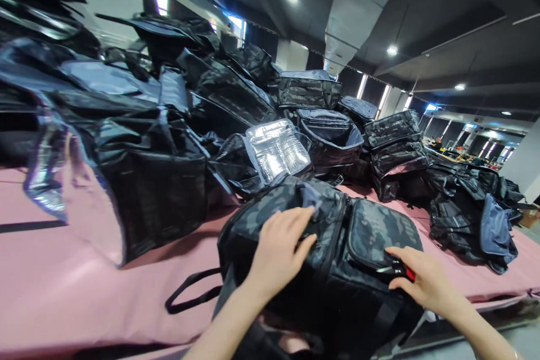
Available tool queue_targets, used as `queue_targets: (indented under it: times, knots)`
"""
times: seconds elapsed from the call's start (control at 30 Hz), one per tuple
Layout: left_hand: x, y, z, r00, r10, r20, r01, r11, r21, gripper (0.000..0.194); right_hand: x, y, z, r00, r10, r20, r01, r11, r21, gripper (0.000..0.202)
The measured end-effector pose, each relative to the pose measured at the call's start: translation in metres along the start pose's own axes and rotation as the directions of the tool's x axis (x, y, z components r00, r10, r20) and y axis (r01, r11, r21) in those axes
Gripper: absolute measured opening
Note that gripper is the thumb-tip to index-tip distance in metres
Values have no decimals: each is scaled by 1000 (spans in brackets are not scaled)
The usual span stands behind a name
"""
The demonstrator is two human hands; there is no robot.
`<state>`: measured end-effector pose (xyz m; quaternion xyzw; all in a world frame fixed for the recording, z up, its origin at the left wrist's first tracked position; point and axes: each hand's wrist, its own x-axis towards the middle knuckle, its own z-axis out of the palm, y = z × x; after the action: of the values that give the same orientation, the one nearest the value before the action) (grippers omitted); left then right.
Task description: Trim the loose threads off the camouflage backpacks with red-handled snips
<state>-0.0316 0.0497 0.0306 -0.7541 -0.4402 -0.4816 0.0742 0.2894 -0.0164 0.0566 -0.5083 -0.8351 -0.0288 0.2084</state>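
A dark camouflage bag (329,292) lies in front of me at the edge of the pink table, its squarish front pocket (382,230) towards the right. My left hand (282,247) rests on the bag's camouflage panel, thumb and fingers apart, close to a bit of grey-blue lining. At the pocket's lower right edge is my right hand (422,278), with a small red and black tool (404,271) held in it; a thin metal part points left from it. The palm hides the rest of the tool. A black strap loop (194,292) sticks out from the bag's left side.
Behind the bag, many dark bags are heaped on the pink table (169,287). A large open bag (160,197) stands at the left, a silver-lined flap (278,149) lies beyond, and more bags (459,219) sit at the right.
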Motion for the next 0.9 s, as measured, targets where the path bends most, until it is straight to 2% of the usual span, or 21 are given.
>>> queue_targets:
  times: [0.07, 0.17, 0.3, 0.4, 0.5, 0.6, 0.67, 0.73, 0.83, 0.9]
  knots:
    - [-13, 12, 16, 996, 84, -3, -83, 988, 130, 36, -6, 8, 6, 998, -18, -59, 15, 999, -52, 41]
    - [-26, 19, 31, 994, 98, -51, -84, 970, 227, 39, -8, 14, 13, 993, -51, -108, 41, 995, -96, 40]
    - [-35, 17, 34, 985, 132, -114, -104, 969, 225, 52, -3, 17, 14, 988, -79, -134, 61, 989, -136, 34]
    - [-53, 24, 40, 973, 136, -186, -102, 978, 182, 63, 5, 19, 12, 980, -57, -189, 36, 993, -113, 29]
    - [-75, 29, 54, 973, 208, -99, -193, 970, 149, 64, 25, 18, 9, 977, -17, -214, 0, 997, -80, 23]
    - [-81, 18, 69, 976, 219, 19, -219, 965, 146, 58, 55, 13, 4, 975, 60, -215, -78, 994, -77, 13]
    - [-75, 4, 76, 980, 192, 48, -197, 971, 133, 55, 76, 9, 3, 970, 138, -199, -155, 986, -69, 10]
    - [-67, -7, 77, 990, 132, 48, -136, 987, 82, 55, 96, 1, 4, 966, 208, -153, -216, 976, -39, 20]
    - [-57, -5, 67, 995, -88, -37, 85, 994, -65, 50, 120, -17, 12, 978, 198, -64, -197, 980, 26, 24]
    - [-56, 10, 59, 956, -279, -96, 252, 942, -222, 41, 132, -31, 19, 990, 142, -8, -141, 987, 71, 22]
